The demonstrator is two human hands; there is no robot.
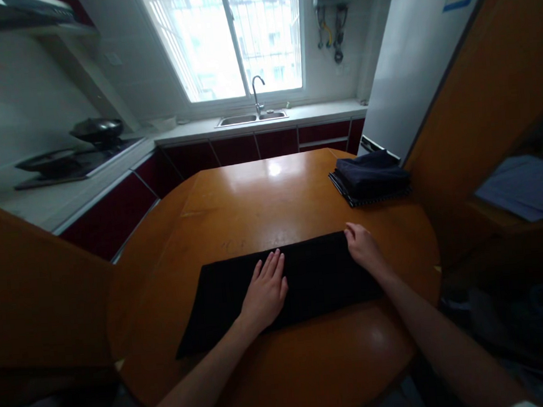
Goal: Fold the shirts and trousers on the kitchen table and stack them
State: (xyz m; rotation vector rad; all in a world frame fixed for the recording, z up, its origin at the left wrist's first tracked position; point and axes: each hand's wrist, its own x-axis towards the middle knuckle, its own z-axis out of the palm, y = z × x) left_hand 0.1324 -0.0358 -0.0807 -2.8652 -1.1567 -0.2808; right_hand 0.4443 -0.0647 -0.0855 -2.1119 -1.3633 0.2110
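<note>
A black cloth garment (315, 281), folded into a long strip, lies across the wooden table in front of me; its exact kind cannot be made out. My left hand (265, 292) rests flat on the middle of it, fingers stretched out toward the far edge. At the strip's far right corner, my right hand (363, 246) pinches the cloth between thumb and fingers. Part of the right end is hidden behind my right hand and forearm.
The round-ended wooden table (262, 204) carries a stack of folded dark clothes (370, 177) at its far right. Beyond it are a counter with a sink (241, 120), a stove with a wok (99, 129) on the left, and a fridge (410, 54) on the right.
</note>
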